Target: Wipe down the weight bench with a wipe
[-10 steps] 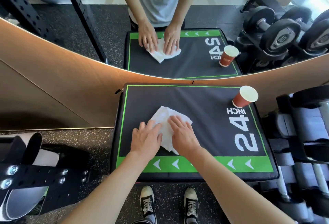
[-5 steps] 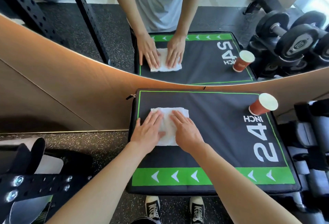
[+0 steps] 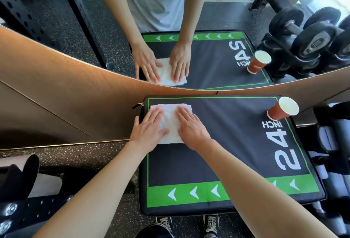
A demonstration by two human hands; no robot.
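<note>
- The wipe (image 3: 171, 122) now lies flat at the bench's (image 3: 227, 143) far left corner, close to the green border line; a second ago it sat crumpled nearer the middle of the pad.
- Left hand (image 3: 149, 130) presses the wipe's left part, fingers straight and slightly spread, thumb out over the cloth.
- Right hand (image 3: 191, 126) presses its right part, fingers straight and close together.
- Both hands have pushed away from the near edge toward the mirror (image 3: 208, 58).
- The cup (image 3: 283, 108) stands tilted at the far right corner, as before, well apart from the wipe.
</note>
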